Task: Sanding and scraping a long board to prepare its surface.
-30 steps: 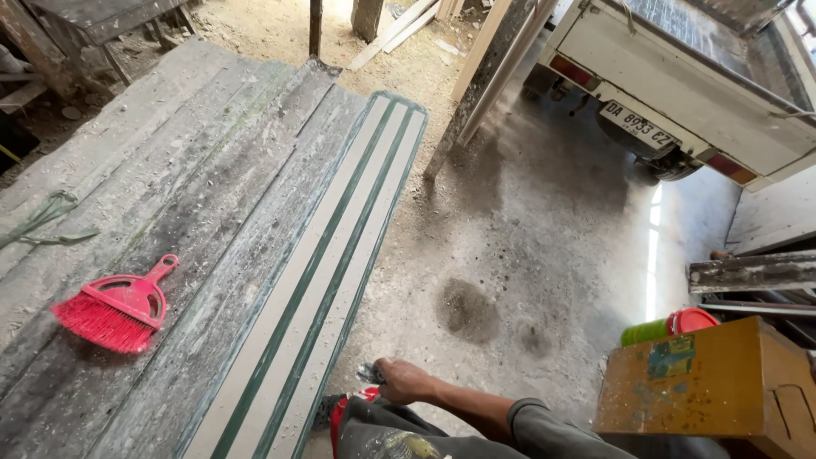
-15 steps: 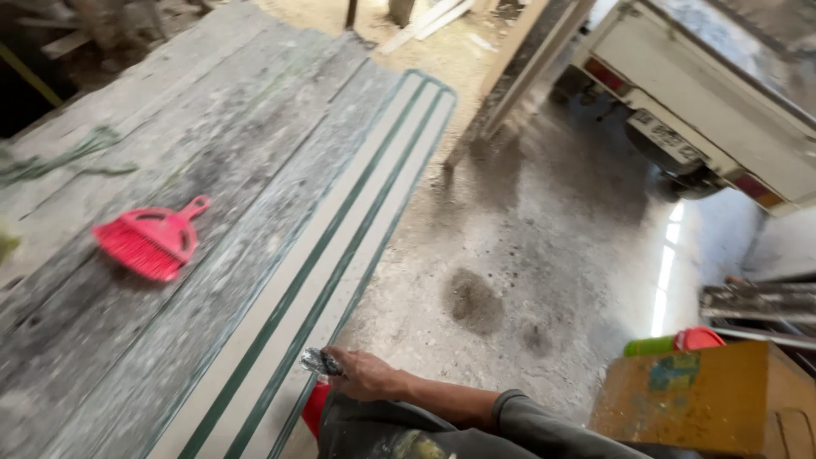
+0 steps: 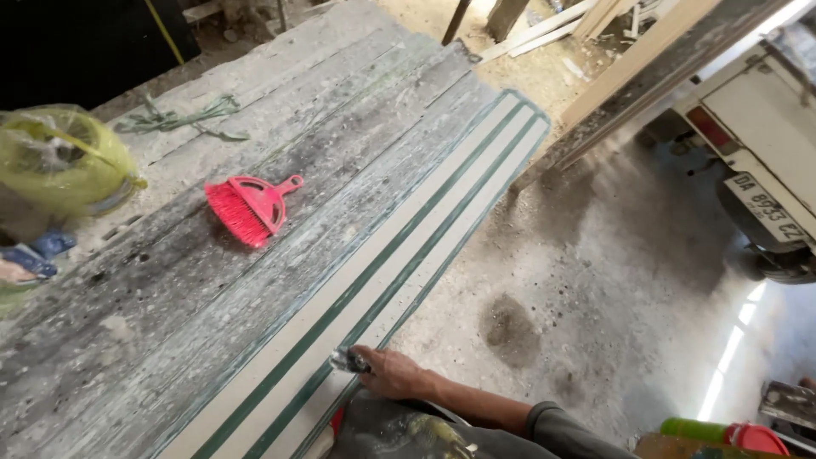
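Note:
My right hand (image 3: 393, 372) is closed around a small grey tool (image 3: 348, 361), possibly a brush, its tip resting on the near edge of a long cream board with green stripes (image 3: 425, 234). The board lies along the right side of a weathered grey wooden bench (image 3: 212, 323). My forearm and dark sleeve (image 3: 552, 425) come in from the lower right. My left hand is out of sight. A dark, paint-stained cloth or container (image 3: 399, 429) sits just below the hand, with something red (image 3: 337, 421) beside it.
A red hand brush (image 3: 248, 206) lies on the bench. A yellow-green bundle in plastic (image 3: 59, 157) and a blue object (image 3: 34, 255) are at the left edge. A white vehicle (image 3: 765, 153), leaning planks (image 3: 629, 68) and a stained concrete floor (image 3: 595, 280) are on the right.
The view has swung left and nearer the bench, bringing the yellow-green bundle into sight. My right hand keeps the tool at the striped board's edge.

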